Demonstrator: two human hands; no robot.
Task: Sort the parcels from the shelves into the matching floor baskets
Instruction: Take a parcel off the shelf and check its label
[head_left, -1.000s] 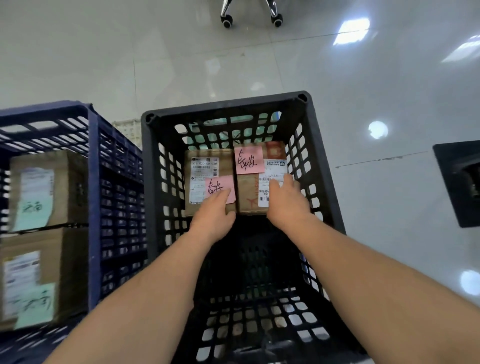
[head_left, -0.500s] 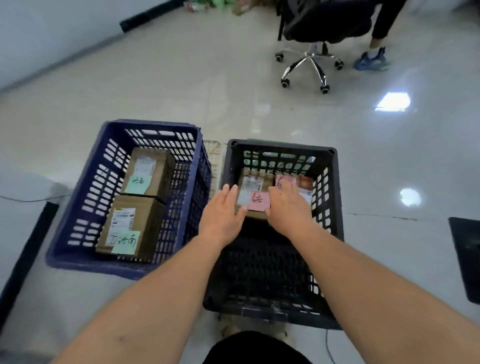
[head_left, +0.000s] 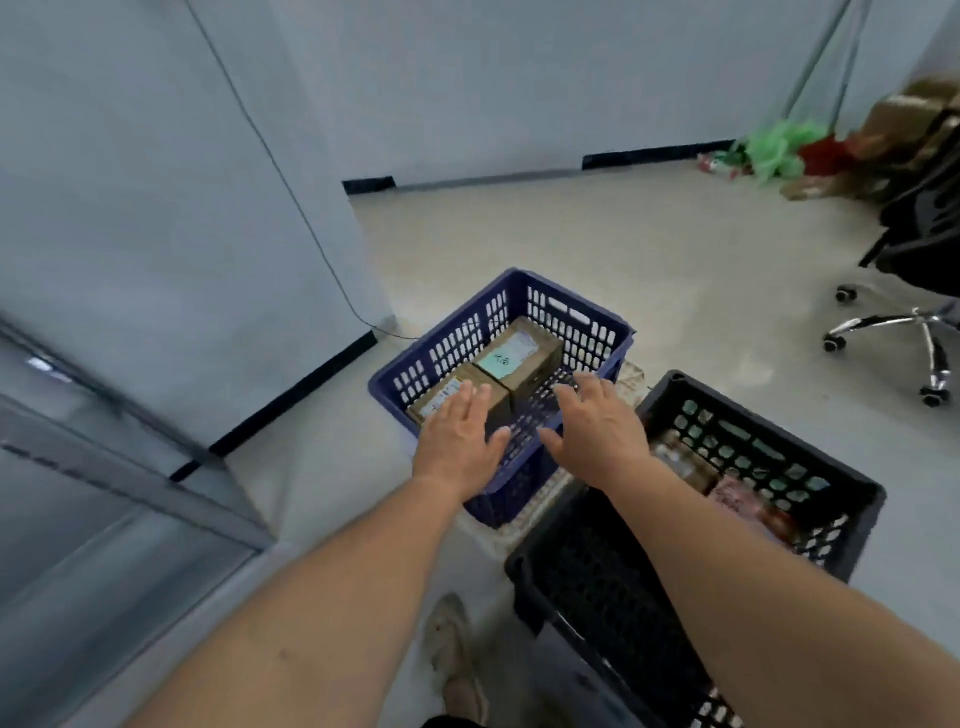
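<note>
Left hand (head_left: 460, 441) and right hand (head_left: 597, 428) are spread wide, holding nothing, over parcels (head_left: 524, 358) in the blue basket (head_left: 571, 312). Drop looks done; next, fetch another from the shelves.

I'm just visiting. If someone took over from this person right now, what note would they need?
Left hand: open, empty, above the blue basket.
Right hand: open, empty, beside it.
Blue basket: near box and far box, the far one with a green note.
Black basket: brown parcel and pinkish parcel at its far end.
Done: four parcels are in baskets.
Left: shelves are out of view, so what remains cannot be told; check them next.
</note>
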